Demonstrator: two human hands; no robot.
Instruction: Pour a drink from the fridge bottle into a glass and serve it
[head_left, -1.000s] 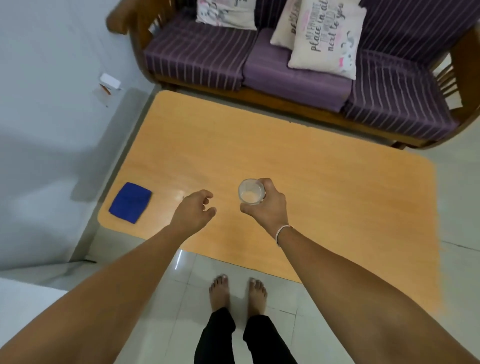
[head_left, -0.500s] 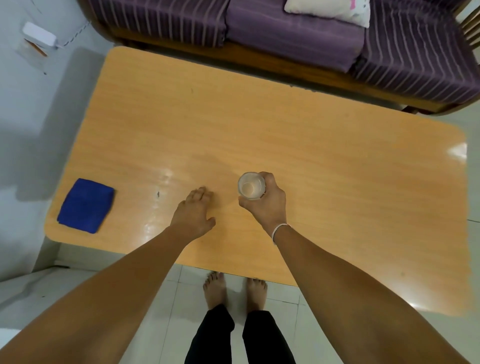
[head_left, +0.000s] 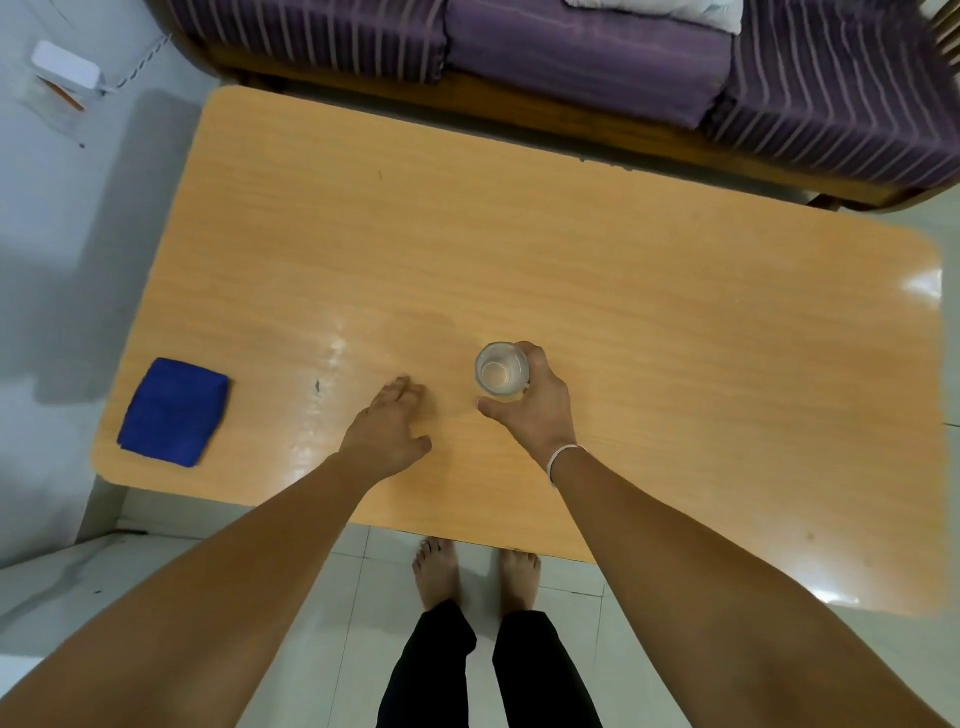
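A clear glass (head_left: 501, 370) with pale liquid in it stands low over the orange wooden table (head_left: 571, 270), near its front edge. My right hand (head_left: 537, 405) wraps around the glass from the right, thumb in front of it. My left hand (head_left: 387, 434) hovers flat just left of the glass, fingers spread, holding nothing. I cannot tell whether the glass base touches the tabletop. No bottle is in view.
A folded blue cloth (head_left: 174, 413) lies at the table's front left corner. A purple striped sofa (head_left: 623, 67) runs along the far side. A grey wall with a white box (head_left: 65, 70) stands to the left. My bare feet (head_left: 475, 571) are on the tiled floor.
The glass and my right hand have come down toward the tabletop. My left hand has flattened and opened over the table. The view has tilted down, hiding the sofa cushions.
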